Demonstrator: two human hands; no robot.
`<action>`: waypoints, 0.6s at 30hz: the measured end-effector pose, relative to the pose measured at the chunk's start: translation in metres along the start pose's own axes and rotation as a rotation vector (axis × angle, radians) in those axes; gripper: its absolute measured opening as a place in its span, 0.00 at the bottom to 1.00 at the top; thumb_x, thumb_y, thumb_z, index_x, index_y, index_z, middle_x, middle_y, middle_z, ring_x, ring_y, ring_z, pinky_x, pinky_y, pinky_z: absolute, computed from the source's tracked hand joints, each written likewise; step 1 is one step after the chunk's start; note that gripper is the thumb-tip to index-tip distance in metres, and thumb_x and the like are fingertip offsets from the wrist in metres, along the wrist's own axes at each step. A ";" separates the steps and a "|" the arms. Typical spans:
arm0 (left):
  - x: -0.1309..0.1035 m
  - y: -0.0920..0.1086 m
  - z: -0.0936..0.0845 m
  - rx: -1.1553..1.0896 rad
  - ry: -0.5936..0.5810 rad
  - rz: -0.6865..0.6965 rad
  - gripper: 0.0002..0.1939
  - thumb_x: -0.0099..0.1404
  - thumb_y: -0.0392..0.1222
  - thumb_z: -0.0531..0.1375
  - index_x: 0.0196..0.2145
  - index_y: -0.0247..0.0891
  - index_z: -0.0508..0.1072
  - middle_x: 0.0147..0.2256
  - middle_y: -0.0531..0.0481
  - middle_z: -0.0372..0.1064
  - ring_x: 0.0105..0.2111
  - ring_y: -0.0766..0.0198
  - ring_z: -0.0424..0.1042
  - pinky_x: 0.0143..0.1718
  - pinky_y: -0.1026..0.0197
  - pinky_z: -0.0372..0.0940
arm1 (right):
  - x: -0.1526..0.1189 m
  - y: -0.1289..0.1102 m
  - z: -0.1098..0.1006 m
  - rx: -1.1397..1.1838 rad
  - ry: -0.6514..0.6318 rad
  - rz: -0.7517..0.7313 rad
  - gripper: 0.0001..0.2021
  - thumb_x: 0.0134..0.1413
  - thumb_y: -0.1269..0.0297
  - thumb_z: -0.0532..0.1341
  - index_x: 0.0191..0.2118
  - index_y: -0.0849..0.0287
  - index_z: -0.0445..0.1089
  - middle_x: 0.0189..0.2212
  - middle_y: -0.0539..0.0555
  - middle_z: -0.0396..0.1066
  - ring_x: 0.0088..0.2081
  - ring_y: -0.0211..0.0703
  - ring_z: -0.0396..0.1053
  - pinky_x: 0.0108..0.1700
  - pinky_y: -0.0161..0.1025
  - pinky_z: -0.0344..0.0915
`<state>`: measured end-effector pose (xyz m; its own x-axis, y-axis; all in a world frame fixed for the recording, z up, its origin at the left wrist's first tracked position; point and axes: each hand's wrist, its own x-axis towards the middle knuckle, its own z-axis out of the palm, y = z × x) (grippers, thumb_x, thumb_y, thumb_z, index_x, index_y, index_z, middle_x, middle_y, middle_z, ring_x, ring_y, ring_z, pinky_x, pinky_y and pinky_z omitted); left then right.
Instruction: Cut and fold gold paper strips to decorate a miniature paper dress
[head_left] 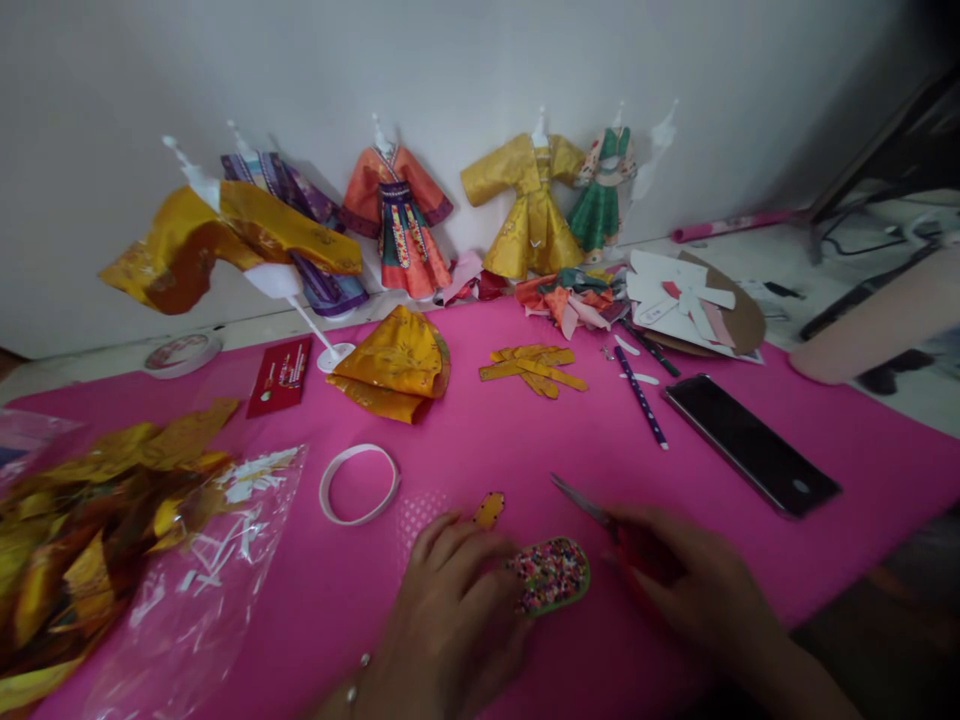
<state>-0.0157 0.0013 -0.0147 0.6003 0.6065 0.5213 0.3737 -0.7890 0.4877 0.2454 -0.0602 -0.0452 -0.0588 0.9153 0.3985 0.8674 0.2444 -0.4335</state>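
Observation:
My right hand (701,575) is closed around the red handles of a pair of scissors (581,497), whose blades point up and left. Fingers bent, my left hand (457,600) rests on the pink mat, next to a small yellow fabric piece (490,510) at its fingertips. An oval tray of multicoloured beads (555,575) lies just right of it, partly covered by the hand. Whether the left fingers grip anything is hidden. Farther back lie several yellow fabric strips (534,370).
Dressed doll forms, one in red (396,215), stand along the wall. A phone (750,445) and a purple pen (640,397) lie right. At left are a tape ring (322,485), a red packet (278,378) and yellow scraps (90,570) with a plastic bag.

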 end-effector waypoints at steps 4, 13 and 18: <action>-0.005 -0.002 0.005 0.037 0.005 -0.014 0.10 0.64 0.34 0.60 0.41 0.46 0.76 0.42 0.50 0.75 0.43 0.59 0.72 0.56 0.47 0.59 | 0.000 -0.001 0.000 0.020 -0.018 0.009 0.14 0.57 0.67 0.58 0.49 0.52 0.69 0.38 0.50 0.80 0.34 0.43 0.79 0.34 0.37 0.75; 0.001 -0.001 0.001 0.133 -0.052 0.051 0.13 0.65 0.32 0.58 0.42 0.48 0.78 0.41 0.49 0.76 0.41 0.59 0.74 0.53 0.45 0.63 | 0.001 -0.002 -0.001 0.006 -0.004 0.007 0.13 0.57 0.67 0.59 0.49 0.51 0.70 0.37 0.50 0.80 0.34 0.42 0.79 0.34 0.36 0.75; 0.006 -0.001 -0.009 0.156 -0.118 0.079 0.13 0.64 0.33 0.59 0.42 0.48 0.78 0.41 0.49 0.76 0.40 0.58 0.75 0.51 0.44 0.65 | 0.002 -0.002 -0.001 0.001 0.007 -0.003 0.13 0.57 0.67 0.60 0.48 0.51 0.69 0.37 0.50 0.80 0.34 0.42 0.79 0.34 0.36 0.75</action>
<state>-0.0189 0.0065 -0.0053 0.7074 0.5338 0.4634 0.4219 -0.8448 0.3291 0.2436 -0.0593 -0.0425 -0.0576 0.9123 0.4054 0.8667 0.2473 -0.4333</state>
